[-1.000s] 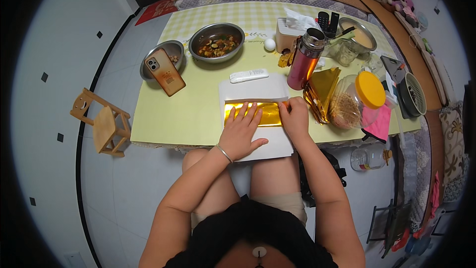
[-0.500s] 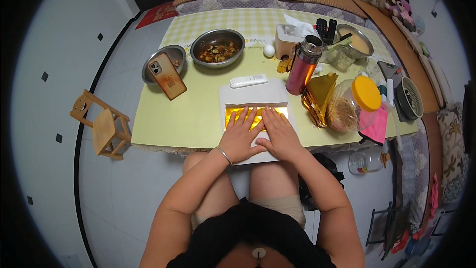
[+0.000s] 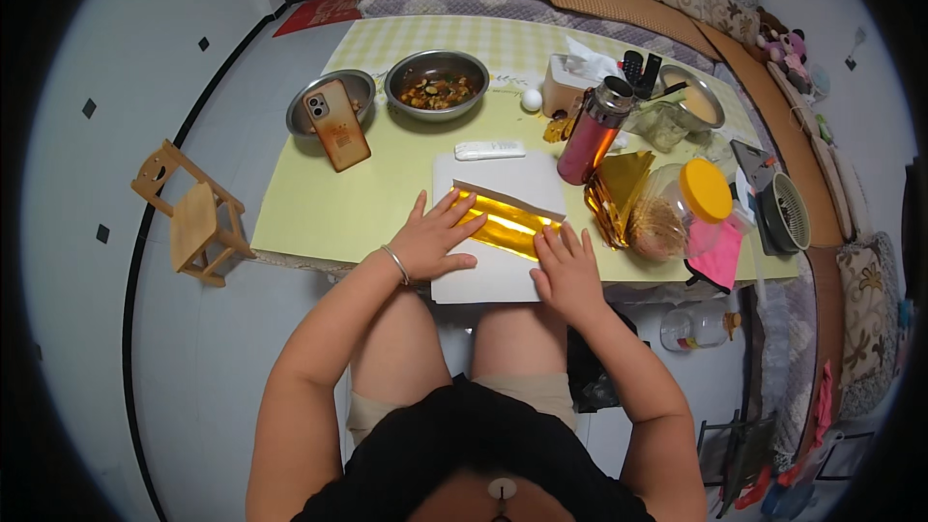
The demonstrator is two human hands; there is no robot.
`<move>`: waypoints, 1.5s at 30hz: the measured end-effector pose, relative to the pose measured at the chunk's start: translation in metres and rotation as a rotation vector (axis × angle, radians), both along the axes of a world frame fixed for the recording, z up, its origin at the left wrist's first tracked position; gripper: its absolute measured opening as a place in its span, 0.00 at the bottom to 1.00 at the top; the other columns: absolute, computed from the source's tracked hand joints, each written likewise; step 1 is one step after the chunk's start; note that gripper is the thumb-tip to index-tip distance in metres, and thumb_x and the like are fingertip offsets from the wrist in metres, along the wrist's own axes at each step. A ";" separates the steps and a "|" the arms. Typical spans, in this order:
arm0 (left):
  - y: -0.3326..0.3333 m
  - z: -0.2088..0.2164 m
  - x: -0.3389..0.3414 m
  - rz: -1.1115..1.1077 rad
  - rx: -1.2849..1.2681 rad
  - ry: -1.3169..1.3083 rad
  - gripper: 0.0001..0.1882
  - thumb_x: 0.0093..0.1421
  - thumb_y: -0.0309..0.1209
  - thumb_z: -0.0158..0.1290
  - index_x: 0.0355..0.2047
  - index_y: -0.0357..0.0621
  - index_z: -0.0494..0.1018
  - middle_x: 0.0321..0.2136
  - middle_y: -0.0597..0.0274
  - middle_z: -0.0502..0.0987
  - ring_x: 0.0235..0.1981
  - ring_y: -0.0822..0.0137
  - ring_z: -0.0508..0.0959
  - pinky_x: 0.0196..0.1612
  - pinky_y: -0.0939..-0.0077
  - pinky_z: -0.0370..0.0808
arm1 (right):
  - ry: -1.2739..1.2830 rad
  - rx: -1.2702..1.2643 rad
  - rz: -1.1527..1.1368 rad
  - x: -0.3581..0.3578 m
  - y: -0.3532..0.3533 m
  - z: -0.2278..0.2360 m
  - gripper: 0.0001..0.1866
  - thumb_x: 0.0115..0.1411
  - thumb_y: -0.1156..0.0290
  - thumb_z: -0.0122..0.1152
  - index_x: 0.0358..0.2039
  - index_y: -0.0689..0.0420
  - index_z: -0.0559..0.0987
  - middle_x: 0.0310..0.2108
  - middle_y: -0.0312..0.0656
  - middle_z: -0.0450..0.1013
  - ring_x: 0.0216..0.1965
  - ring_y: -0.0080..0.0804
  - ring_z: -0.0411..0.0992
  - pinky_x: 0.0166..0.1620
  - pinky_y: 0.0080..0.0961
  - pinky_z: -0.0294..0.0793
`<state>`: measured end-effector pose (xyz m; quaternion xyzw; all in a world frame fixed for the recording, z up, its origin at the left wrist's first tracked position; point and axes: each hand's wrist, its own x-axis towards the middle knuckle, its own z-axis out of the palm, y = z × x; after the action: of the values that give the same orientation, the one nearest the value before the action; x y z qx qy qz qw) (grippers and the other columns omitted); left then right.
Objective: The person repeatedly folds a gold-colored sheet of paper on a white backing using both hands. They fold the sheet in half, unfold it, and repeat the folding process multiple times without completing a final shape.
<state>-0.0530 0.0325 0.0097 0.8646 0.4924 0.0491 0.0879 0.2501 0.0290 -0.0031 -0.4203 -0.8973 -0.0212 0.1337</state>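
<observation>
A strip of shiny gold foil paper (image 3: 507, 227) with a pale folded border along its far edge lies slantwise on a white sheet (image 3: 464, 288) at the table's near edge. My left hand (image 3: 435, 236) rests on the foil's left end, its fingers spread and the thumb apart on the white sheet. At the foil's right end my right hand (image 3: 568, 271) presses down with its fingertips, fingers apart. Just beyond the sheet lies a white wrapped packet (image 3: 489, 150). To the right stands a stack of folded gold foil pieces (image 3: 616, 195).
A pink metallic flask (image 3: 592, 130) and a yellow-lidded clear jar (image 3: 681, 203) stand at the right. A phone (image 3: 338, 126) leans on a metal bowl (image 3: 307, 87); another bowl (image 3: 437, 116) holds food in liquid. A small wooden chair (image 3: 198, 217) is on the left floor.
My hands have moved from side by side on the foil to its two ends. The foil now lies slanted, its right end nearer me, and more of it shows.
</observation>
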 end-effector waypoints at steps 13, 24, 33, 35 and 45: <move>-0.021 -0.006 0.090 0.085 0.365 -0.503 0.06 0.53 0.29 0.61 0.27 0.42 0.76 0.30 0.54 0.74 0.36 0.49 0.75 0.40 0.55 0.73 | 0.125 0.194 0.075 -0.011 0.014 0.011 0.07 0.53 0.69 0.65 0.32 0.55 0.80 0.32 0.42 0.77 0.42 0.44 0.75 0.58 0.52 0.69; 0.000 -0.024 0.103 0.519 0.312 -0.591 0.14 0.52 0.34 0.66 0.16 0.40 0.78 0.26 0.50 0.76 0.34 0.50 0.76 0.41 0.57 0.73 | 0.534 -0.134 -0.207 -0.019 0.040 -0.002 0.09 0.57 0.65 0.69 0.28 0.57 0.83 0.30 0.45 0.77 0.37 0.46 0.74 0.43 0.41 0.73; -0.001 -0.026 0.102 0.531 0.263 -0.634 0.14 0.52 0.33 0.67 0.17 0.40 0.75 0.28 0.50 0.75 0.36 0.49 0.75 0.43 0.56 0.73 | 0.547 -0.003 -0.226 -0.027 0.043 -0.010 0.09 0.58 0.65 0.68 0.28 0.56 0.81 0.29 0.44 0.76 0.36 0.46 0.73 0.42 0.41 0.72; 0.000 -0.026 0.104 0.506 0.327 -0.632 0.14 0.51 0.31 0.66 0.16 0.39 0.74 0.25 0.50 0.74 0.33 0.49 0.76 0.40 0.56 0.73 | 0.521 0.010 -0.226 -0.025 0.043 -0.011 0.09 0.58 0.65 0.68 0.28 0.55 0.80 0.29 0.43 0.75 0.36 0.46 0.73 0.43 0.42 0.72; 0.003 -0.022 0.109 0.534 0.293 -0.566 0.14 0.54 0.33 0.63 0.16 0.40 0.75 0.28 0.48 0.75 0.36 0.48 0.75 0.42 0.55 0.73 | 0.367 -0.093 0.092 -0.029 0.010 -0.010 0.29 0.67 0.64 0.57 0.63 0.66 0.67 0.66 0.57 0.63 0.69 0.55 0.59 0.71 0.49 0.54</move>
<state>0.0563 0.0360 -0.0124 0.6620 0.6436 0.3757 0.0798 0.2208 0.0388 -0.0128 -0.3812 -0.8761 0.1035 0.2764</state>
